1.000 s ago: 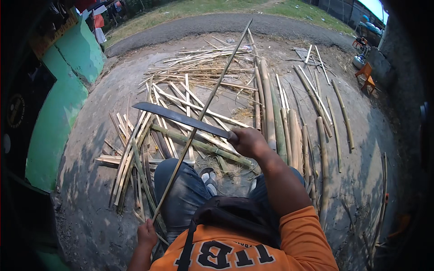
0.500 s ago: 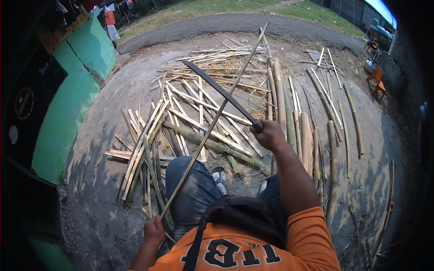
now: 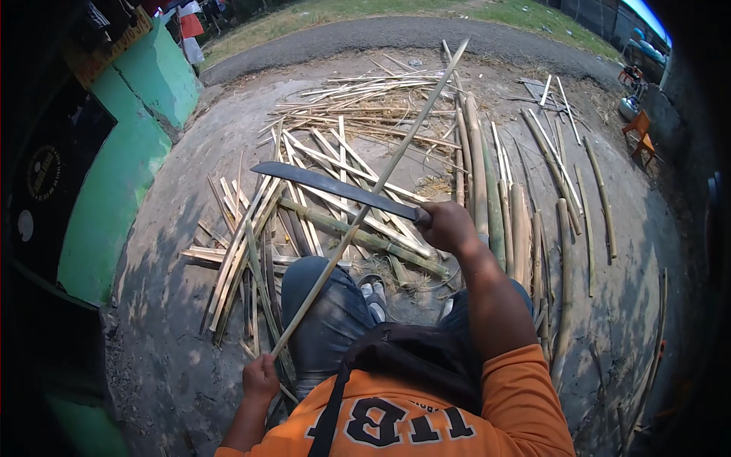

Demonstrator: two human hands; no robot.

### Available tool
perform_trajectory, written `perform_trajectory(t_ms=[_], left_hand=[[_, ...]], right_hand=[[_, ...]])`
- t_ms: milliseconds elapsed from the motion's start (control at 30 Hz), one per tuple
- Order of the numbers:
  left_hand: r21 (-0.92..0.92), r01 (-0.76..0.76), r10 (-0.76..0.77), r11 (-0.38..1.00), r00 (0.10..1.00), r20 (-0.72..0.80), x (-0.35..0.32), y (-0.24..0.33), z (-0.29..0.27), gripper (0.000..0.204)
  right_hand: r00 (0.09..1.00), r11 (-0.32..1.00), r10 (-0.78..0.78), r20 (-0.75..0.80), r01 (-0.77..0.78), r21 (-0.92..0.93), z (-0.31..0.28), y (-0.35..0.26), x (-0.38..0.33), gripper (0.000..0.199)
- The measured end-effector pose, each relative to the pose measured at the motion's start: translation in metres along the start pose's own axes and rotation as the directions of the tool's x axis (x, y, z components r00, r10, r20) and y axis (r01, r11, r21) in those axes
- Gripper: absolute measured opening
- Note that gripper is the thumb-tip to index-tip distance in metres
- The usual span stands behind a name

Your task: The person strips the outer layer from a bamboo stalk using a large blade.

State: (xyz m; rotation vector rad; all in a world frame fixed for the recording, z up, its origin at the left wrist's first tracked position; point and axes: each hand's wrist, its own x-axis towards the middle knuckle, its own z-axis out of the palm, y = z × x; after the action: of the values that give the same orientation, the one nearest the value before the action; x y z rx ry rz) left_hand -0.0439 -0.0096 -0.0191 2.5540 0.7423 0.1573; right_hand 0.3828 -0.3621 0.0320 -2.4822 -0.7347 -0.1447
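Observation:
My left hand (image 3: 261,378) is closed around the near end of a long thin bamboo strip (image 3: 412,131). The strip slants up and away to the right, past my left knee. In my right hand (image 3: 448,226) I grip the handle of a machete (image 3: 327,183). Its dark, broad blade points left and crosses the strip near its middle. Whether the edge bites into the strip or only lies against it, I cannot tell. Under the blade lie pale split bamboo strips (image 3: 228,278) and a greenish bamboo pole (image 3: 365,239).
Long bamboo poles (image 3: 472,164) lie to the right of my feet, with more thin strips (image 3: 335,114) heaped farther ahead. A green wall (image 3: 114,194) stands at the left. At the far right are an orange chair (image 3: 642,135) and a road (image 3: 365,47) beyond.
My right hand has come slightly down and nearer. The machete has swung lower, its tip moving left and toward me, and crosses the strip closer to me. My left hand keeps its hold.

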Motion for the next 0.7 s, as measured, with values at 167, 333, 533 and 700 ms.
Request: perform_trajectory(t_ms=[167,333,533,700], left_hand=[[-0.025,0.006,-0.006,1.000,1.000,0.001,-0.001,-0.002,0.001,0.053],[-0.057,0.004,-0.004,0.998,1.000,0.006,0.000,-0.005,0.006,0.053],[-0.043,-0.006,0.006,0.999,1.000,-0.019,-0.003,-0.003,0.007,0.052],[-0.053,0.007,-0.008,0.999,1.000,-0.015,-0.001,0.000,0.010,0.053]], right_hand=[[0.949,0.925,0.298,-0.103,-0.261,0.275,-0.015,0.005,-0.004,0.026],[0.989,0.974,0.146,-0.015,-0.141,0.180,-0.012,-0.014,-0.011,0.024],[0.937,0.942,-0.304,0.172,0.323,-0.095,-0.017,-0.041,-0.008,0.013],[0.997,1.000,0.007,-0.074,-0.006,0.017,-0.008,0.011,0.000,0.014]])
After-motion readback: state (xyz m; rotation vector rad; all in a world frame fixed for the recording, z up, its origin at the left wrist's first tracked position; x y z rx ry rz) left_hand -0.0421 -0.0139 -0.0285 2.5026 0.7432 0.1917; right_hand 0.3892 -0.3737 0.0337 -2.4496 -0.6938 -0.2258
